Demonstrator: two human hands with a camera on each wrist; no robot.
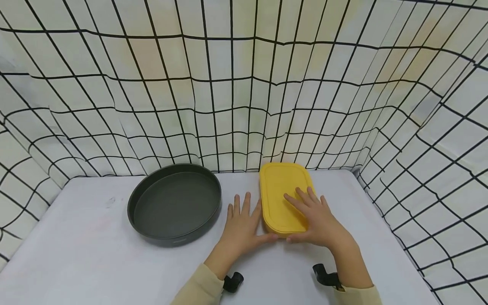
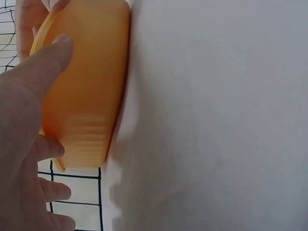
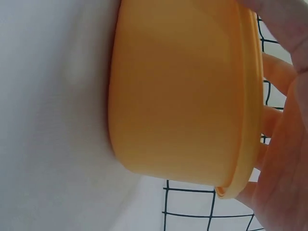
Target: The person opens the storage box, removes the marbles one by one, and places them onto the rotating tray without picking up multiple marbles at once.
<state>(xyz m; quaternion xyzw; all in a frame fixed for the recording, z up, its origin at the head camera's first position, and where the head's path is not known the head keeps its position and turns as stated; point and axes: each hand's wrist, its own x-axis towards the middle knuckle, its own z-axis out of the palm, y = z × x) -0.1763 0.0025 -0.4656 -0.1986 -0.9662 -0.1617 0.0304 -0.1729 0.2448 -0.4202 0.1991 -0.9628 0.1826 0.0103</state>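
A yellow lidded food container [image 1: 276,186] stands on the white table, right of centre in the head view. Along its left side lies my left hand [image 1: 241,231], fingers straight, with the thumb at the near end. My right hand [image 1: 322,220] spreads its fingers over the lid's right part, its thumb also at the near end. In the left wrist view, the left thumb and index finger reach the wall of the container [image 2: 91,86]. The right wrist view shows the container [image 3: 178,91] resting on the table, its lid rim beside the right hand [image 3: 284,163].
A round dark grey pan [image 1: 175,203] sits on the white table [image 1: 95,254], left of the left hand. Black wire grid with pale sheeting [image 1: 213,93] rises behind the table and along both sides. Each wrist carries a small black camera mount [image 1: 233,282].
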